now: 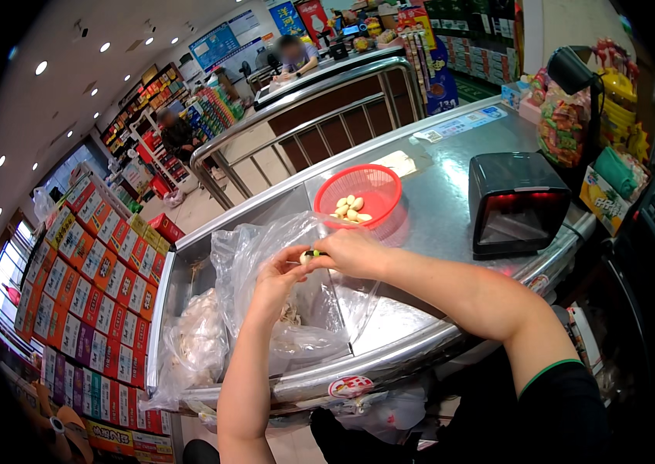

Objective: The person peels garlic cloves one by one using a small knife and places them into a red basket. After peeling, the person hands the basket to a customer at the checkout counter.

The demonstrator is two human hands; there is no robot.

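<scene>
Between the fingers of my left hand [276, 277] is a garlic clove [305, 257]. My right hand [355, 253] grips a small tool with a black and yellow-green handle [317, 253], probably a paring knife, its tip against the clove; the blade is mostly hidden by my fingers. Both hands hover over an open clear plastic bag [246, 261] with dry peelings [291, 310] in it. Just beyond my right hand stands a red plastic colander [392, 194] with several peeled garlic cloves [350, 210] inside. Left of my left hand lies a clear bag of garlic bulbs [201, 333].
A black box-shaped barcode scanner [513, 203] stands on the metal checkout counter [432, 174] at the right. Wrapped sweets [565, 124] are behind it. A metal railing [304, 130] and boxed goods [95, 255] border the counter. Two people are farther off, one behind another counter.
</scene>
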